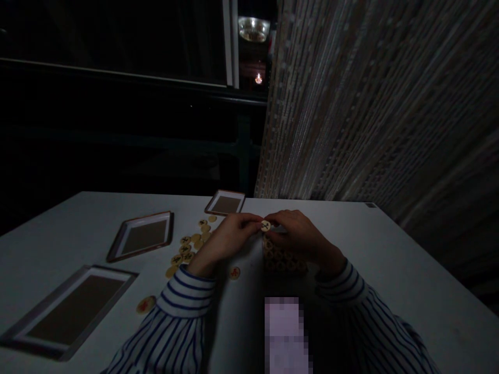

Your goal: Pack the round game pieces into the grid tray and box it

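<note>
Dark room; string curtain (335,98) hangs behind the far edge of a white table (393,270), white window frame (231,44) to its left, lit lamp (254,29) showing in the gap between. Both hands over the middle of the table, toward the far edge. Left hand (234,234): thumb and finger pinch a small round disc (265,225) with a dark mark, from its left side. Right hand (298,234): thumb and finger pinch the same disc from the right, so it sits between both grips, above the table. Just below right hand: packed discs (279,266) in rows, dim, partly covered. Loose pile (184,250) of discs left of left hand, partly hidden by it. One red-marked disc (234,272) between the forearms; another red disc (145,305) beside the left striped sleeve (171,317). Three shallow trays: small tray (225,204) at far edge, middle tray (144,236) left of pile, large tray (76,311) nearest the left edge.
</note>
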{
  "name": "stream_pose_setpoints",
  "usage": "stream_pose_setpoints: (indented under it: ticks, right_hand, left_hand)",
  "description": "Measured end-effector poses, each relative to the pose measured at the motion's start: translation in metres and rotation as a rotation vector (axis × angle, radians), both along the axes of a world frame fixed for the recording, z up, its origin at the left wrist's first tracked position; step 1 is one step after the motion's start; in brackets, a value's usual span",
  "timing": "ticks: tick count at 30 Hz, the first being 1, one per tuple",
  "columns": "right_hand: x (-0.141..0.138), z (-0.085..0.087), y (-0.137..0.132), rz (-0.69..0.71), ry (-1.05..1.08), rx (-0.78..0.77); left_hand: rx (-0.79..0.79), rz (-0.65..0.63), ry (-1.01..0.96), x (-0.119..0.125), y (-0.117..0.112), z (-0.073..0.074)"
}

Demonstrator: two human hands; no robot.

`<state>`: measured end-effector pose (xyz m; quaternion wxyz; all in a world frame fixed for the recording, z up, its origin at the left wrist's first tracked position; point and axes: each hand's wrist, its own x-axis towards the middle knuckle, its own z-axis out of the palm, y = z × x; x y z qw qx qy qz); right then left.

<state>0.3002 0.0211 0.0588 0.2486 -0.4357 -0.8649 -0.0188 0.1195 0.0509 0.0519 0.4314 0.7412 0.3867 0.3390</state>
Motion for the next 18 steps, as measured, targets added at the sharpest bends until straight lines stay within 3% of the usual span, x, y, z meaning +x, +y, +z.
stream_pose_setpoints:
  ticks: [18]
  right_hand:
    - [-0.0018, -0.0001, -0.0019, -0.064, 0.021, 0.009]
  left_hand:
    - [-0.175, 0.026, -0.062, 0.0024, -0.0074, 0.0082]
